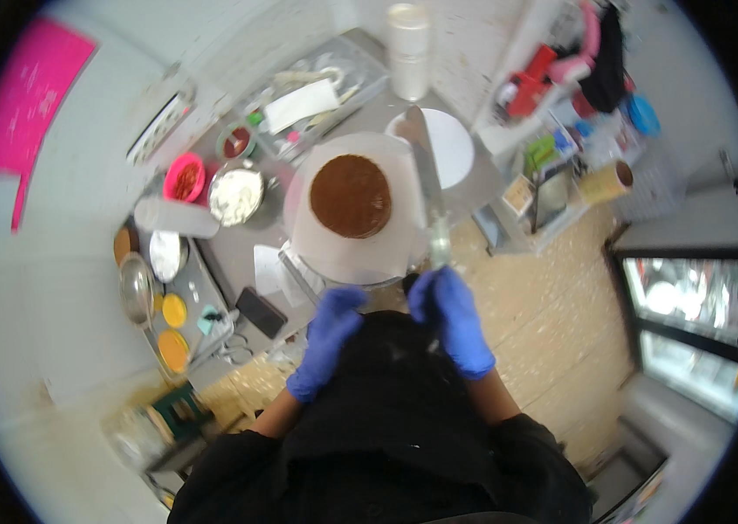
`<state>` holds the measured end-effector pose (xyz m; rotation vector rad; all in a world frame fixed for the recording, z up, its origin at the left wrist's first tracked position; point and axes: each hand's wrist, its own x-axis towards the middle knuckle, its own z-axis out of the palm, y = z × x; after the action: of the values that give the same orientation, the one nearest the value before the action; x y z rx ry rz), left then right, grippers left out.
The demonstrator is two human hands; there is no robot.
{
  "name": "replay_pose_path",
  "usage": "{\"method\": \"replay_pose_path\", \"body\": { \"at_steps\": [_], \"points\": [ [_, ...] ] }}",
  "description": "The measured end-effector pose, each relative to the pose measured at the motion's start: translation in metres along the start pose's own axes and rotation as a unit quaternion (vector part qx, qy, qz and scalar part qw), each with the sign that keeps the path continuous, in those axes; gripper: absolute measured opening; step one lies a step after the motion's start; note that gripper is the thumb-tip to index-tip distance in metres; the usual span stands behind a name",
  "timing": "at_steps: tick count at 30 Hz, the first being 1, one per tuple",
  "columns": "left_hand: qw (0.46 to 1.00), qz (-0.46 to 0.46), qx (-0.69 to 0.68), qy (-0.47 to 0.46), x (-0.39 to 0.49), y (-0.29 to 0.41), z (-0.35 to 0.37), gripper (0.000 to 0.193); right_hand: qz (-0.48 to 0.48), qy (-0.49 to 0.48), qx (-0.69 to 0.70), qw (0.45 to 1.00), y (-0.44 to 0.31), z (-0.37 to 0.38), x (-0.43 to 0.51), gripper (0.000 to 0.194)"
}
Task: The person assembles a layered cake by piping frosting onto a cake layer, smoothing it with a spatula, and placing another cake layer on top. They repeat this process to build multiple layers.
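A round cake layer with a brown top [351, 196] lies on pale paper over a round stand [395, 252]. To its right, a long metal blade [430, 173] with a brown-smeared tip runs down to my blue-gloved right hand [451, 321], which is closed around its dark handle. My left hand [328, 340], also blue-gloved, is at the table's front edge with fingers curled. By its fingertips lies a narrow metal tool [298, 276] on white paper; whether they touch it is unclear. A white round board [451, 147] lies behind the blade.
Left of the stand are a bowl of white cream [236, 195], a pink bowl [184, 178], a small bowl of red filling [237, 142], a translucent bottle [176, 217] and a phone [261, 312]. Behind stand a clear bin of tools [316, 92] and stacked white containers [408, 52]. Scissors [236, 350] lie front left.
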<state>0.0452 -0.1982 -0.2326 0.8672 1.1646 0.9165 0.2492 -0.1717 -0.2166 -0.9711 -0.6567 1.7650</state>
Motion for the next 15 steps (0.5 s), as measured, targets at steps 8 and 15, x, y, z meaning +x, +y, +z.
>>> {"method": "replay_pose_path", "body": {
  "at_steps": [8, 15],
  "points": [
    [0.963, -0.012, -0.191, 0.187, -0.057, -0.018, -0.031, 0.022, -0.011, -0.353, -0.274, 0.894, 0.078, 0.101, 0.048, 0.026],
    [0.931, -0.022, -0.168, 0.325, -0.119, -0.059, -0.132, 0.013, -0.074, 0.026, -0.705, 0.705, 0.258, 0.102, 0.094, 0.029]
  ]
}}
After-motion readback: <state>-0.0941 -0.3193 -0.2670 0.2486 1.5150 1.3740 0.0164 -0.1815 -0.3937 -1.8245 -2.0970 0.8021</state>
